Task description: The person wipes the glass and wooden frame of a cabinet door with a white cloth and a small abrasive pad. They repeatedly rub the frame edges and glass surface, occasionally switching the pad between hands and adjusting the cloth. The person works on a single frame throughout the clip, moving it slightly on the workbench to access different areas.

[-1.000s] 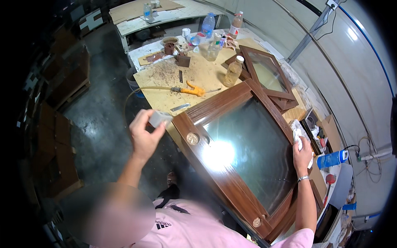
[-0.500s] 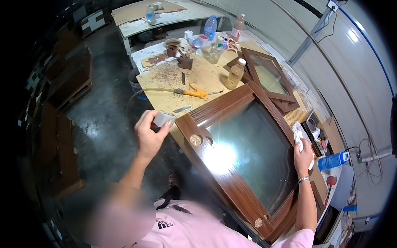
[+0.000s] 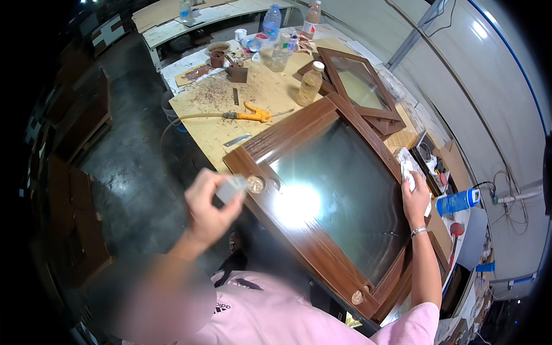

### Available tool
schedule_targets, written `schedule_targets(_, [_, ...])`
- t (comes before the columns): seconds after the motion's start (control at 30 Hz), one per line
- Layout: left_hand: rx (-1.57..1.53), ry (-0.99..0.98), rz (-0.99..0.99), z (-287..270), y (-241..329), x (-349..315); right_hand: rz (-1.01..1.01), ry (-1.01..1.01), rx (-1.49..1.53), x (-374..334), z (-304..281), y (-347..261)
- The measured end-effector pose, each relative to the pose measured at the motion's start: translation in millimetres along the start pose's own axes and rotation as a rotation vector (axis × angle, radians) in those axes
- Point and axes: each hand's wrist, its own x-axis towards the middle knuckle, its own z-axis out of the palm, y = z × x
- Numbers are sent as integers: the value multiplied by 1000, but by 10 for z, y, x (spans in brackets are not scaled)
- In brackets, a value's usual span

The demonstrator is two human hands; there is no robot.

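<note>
A brown wooden cabinet door (image 3: 305,122) with a glass pane (image 3: 351,184) lies slantwise on the bench in front of me. Two round recesses are cut in its near left stile: one recess (image 3: 254,184) by the upper corner, another (image 3: 357,297) low down. My left hand (image 3: 206,207) pinches a small grey block (image 3: 231,190), like a sanding block, just off the door's left edge by the upper recess; both are blurred by motion. At the door's right edge, my right hand (image 3: 415,201) is closed on a crumpled white cloth (image 3: 407,172).
An orange air blow gun (image 3: 253,115) with its hose lies beyond the door, near a metal strip (image 3: 237,140). A bottle of yellowish liquid (image 3: 311,84) stands by a second glazed door (image 3: 361,86). Farther right lies a blue bottle (image 3: 457,202).
My left hand has brought the grey block nearer to me, from the door's upper corner down beside the upper recess. The view has shifted slightly. My right hand stays at the right edge with the cloth.
</note>
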Motion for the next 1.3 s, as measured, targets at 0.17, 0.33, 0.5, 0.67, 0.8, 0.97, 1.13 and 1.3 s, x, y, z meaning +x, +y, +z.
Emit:
schedule_targets(0.17, [-272,-246,148,270,744,-798,-30,40,12,6,34,-16])
schedule_targets(0.33, [31,105,-108,212,570,-390,-34,43,10,12,10,6])
schedule_targets(0.5, [-4,16,-44,600,1204,-1097,-15,9,-11,36,95,24])
schedule_targets(0.67, [-125,-167,147,818,2007,-1730,-2,-25,-12,42,90,-2])
schedule_targets(0.8, [17,8,-109,830,1860,-1553,21,-40,-23,48,38,48])
schedule_targets(0.97, [-185,-245,177,1093,2456,-2158,12,-57,16,49,83,2])
schedule_targets(1.13, [-135,-220,166,1088,2445,-2042,19,-61,39,48,54,45])
schedule_targets(1.3, [-724,-306,-248,1009,2491,-2026,-173,46,282,-13,-140,-8])
